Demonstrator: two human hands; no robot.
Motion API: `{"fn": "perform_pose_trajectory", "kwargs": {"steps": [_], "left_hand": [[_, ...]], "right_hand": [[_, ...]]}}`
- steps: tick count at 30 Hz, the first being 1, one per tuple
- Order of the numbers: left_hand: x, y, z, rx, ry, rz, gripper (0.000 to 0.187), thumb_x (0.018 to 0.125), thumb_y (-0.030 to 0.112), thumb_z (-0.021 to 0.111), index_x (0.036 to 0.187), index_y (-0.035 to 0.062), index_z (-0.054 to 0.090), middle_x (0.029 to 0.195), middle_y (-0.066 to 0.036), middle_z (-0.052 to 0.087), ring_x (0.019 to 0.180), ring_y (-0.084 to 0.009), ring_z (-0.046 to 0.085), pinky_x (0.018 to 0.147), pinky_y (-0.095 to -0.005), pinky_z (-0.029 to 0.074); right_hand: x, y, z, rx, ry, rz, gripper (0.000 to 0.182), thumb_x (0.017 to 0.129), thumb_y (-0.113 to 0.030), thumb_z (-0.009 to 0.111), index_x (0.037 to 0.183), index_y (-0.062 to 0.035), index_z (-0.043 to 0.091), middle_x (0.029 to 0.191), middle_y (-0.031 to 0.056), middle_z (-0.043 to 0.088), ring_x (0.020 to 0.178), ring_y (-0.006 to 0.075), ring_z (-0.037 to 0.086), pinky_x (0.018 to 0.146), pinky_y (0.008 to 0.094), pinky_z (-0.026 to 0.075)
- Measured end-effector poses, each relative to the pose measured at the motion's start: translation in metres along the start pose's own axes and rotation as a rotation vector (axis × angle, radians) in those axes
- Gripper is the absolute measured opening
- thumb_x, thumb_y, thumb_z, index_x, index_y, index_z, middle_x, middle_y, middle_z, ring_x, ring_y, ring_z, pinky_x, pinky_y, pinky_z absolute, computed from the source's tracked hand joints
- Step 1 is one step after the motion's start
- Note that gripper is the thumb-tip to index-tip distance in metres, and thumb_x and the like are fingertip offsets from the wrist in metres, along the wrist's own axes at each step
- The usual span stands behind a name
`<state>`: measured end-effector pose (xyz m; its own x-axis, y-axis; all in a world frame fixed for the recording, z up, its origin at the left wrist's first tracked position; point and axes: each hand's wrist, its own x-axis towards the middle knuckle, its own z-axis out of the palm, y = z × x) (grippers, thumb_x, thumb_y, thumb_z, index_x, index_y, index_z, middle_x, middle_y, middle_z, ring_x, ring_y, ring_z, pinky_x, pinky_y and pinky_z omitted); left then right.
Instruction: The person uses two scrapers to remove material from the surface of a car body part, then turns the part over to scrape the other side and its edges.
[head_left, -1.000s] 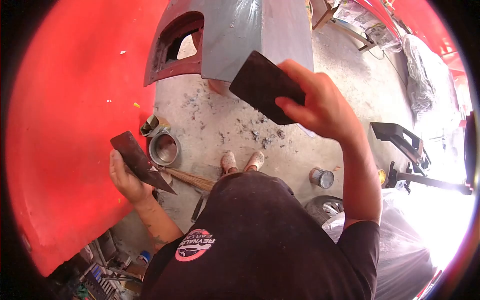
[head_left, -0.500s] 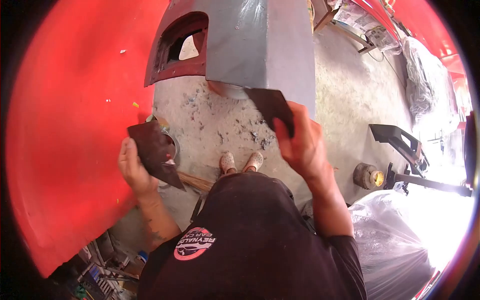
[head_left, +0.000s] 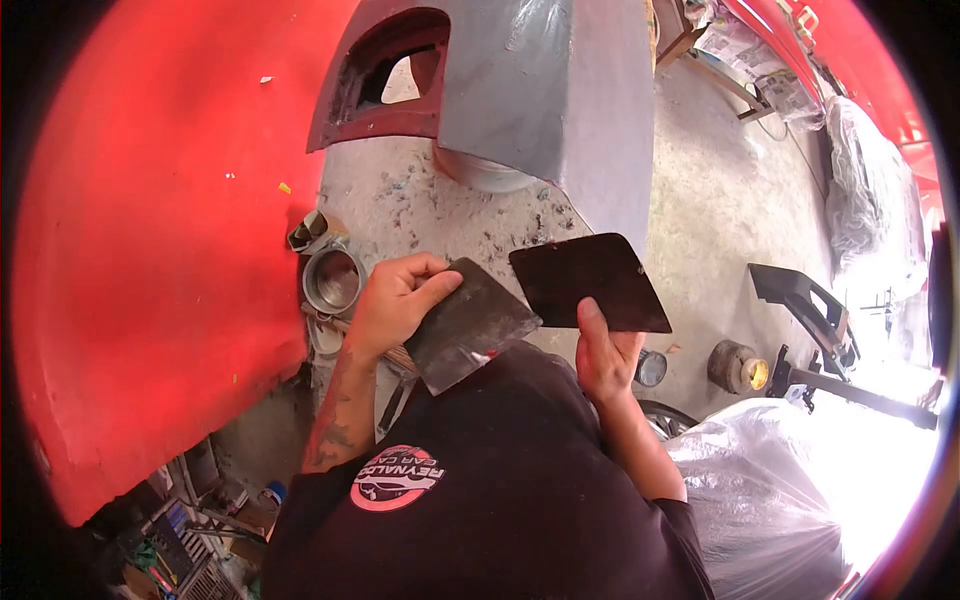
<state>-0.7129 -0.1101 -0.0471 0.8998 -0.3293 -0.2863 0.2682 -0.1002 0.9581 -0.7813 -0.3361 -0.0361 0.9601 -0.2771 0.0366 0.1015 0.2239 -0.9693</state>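
Observation:
My left hand is closed on a dark flat square sheet, thumb on top, with a small pale and reddish smear near its lower edge. My right hand grips a second dark flat sheet from below, its thumb over the near edge. The corners of the two sheets meet or overlap in front of my chest. Beyond them stands a grey body panel with a dark red framed opening.
A large red panel fills the left side. Beside it sits a round metal tin on the floor. To the right lie a small canister, a black bracket and clear plastic sheeting.
Both hands have come together in front of my chest with their sheets. The right sheet has moved away from the grey panel's edge, and the view has shifted slightly.

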Motion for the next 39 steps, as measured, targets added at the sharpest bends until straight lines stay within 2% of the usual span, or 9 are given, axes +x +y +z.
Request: {"fn": "perform_pose_trajectory", "kwargs": {"steps": [3,11,13,17,21,29,34,37,39], "left_hand": [[0.007,0.005,0.008,0.107,0.018,0.064,0.016,0.089,0.013,0.065,0.083,-0.0022,0.063,0.069,0.004,0.059,0.062,-0.0018,0.049,0.054,-0.0198,0.039],[0.018,0.010,-0.001,0.220,0.065,0.146,0.021,0.090,0.018,0.066,0.086,-0.0024,0.065,0.067,0.003,0.059,0.062,-0.0015,0.049,0.053,-0.0202,0.039],[0.020,-0.001,-0.003,0.165,0.071,0.109,0.021,0.090,0.018,0.065,0.085,-0.0024,0.064,0.067,0.004,0.058,0.062,-0.0012,0.048,0.053,-0.0202,0.038],[0.017,-0.028,0.002,-0.223,0.074,-0.041,0.018,0.091,0.018,0.063,0.086,-0.0001,0.064,0.074,0.003,0.062,0.065,-0.0025,0.053,0.059,-0.0189,0.042],[0.009,-0.056,0.015,-0.535,-0.002,-0.239,0.017,0.092,0.019,0.060,0.090,0.0022,0.064,0.080,0.000,0.064,0.066,-0.0053,0.057,0.064,-0.0192,0.046],[0.003,-0.077,0.046,-0.188,-0.046,-0.237,0.022,0.090,0.020,0.062,0.091,-0.0012,0.066,0.082,0.001,0.064,0.074,-0.0059,0.055,0.067,-0.0238,0.045],[0.008,-0.075,0.042,-0.317,0.051,-0.199,0.023,0.091,0.021,0.062,0.093,-0.0019,0.066,0.083,0.001,0.064,0.071,-0.0059,0.056,0.065,-0.0221,0.045],[0.012,-0.070,0.027,-0.372,0.191,-0.113,0.021,0.090,0.019,0.063,0.089,-0.0021,0.067,0.077,0.000,0.064,0.067,-0.0051,0.054,0.061,-0.0215,0.044],[0.015,-0.071,0.018,-0.402,0.222,-0.099,0.021,0.091,0.018,0.062,0.089,-0.0019,0.066,0.078,0.000,0.064,0.066,-0.0049,0.054,0.061,-0.0211,0.044]], "right_hand": [[-0.009,-0.005,-0.005,-0.004,-0.033,-0.018,0.037,0.089,0.000,0.060,0.124,0.0042,0.050,0.114,0.0083,0.060,0.101,0.0186,0.057,0.089,0.0309,0.045],[-0.004,0.009,-0.043,-0.855,-0.753,0.058,0.032,0.088,-0.006,0.060,0.120,-0.0054,0.054,0.103,0.0222,0.062,0.090,0.0274,0.064,0.076,0.0342,0.048],[-0.009,0.042,-0.060,-0.656,-0.305,0.352,0.030,0.088,-0.005,0.059,0.118,-0.0035,0.054,0.106,0.0184,0.063,0.088,0.0242,0.065,0.077,0.0348,0.049],[0.007,0.082,-0.064,0.008,-0.173,0.474,0.041,0.088,0.002,0.056,0.127,0.0020,0.044,0.120,0.0112,0.056,0.108,0.0200,0.056,0.094,0.0348,0.045],[0.029,0.121,-0.042,0.427,-0.065,0.786,0.041,0.095,-0.015,0.048,0.133,-0.0012,0.039,0.108,0.0074,0.054,0.096,0.0168,0.055,0.084,0.0330,0.047],[0.061,0.162,0.004,0.649,-0.360,0.905,0.041,0.096,-0.032,0.044,0.130,-0.0095,0.050,0.086,0.0026,0.056,0.074,0.0167,0.055,0.066,0.0296,0.048],[0.052,0.171,0.018,0.305,-0.733,0.517,0.042,0.096,-0.031,0.047,0.131,-0.0071,0.049,0.102,0.0016,0.060,0.092,0.0105,0.056,0.081,0.0283,0.048],[0.031,0.154,0.012,0.446,-0.502,0.884,0.045,0.098,-0.034,0.046,0.131,-0.0045,0.048,0.112,0.0042,0.059,0.101,0.0140,0.055,0.086,0.0292,0.046],[0.024,0.157,0.003,0.383,-0.550,0.750,0.048,0.097,-0.034,0.049,0.132,-0.0014,0.046,0.119,0.0069,0.058,0.103,0.0174,0.055,0.089,0.0316,0.046]]}}
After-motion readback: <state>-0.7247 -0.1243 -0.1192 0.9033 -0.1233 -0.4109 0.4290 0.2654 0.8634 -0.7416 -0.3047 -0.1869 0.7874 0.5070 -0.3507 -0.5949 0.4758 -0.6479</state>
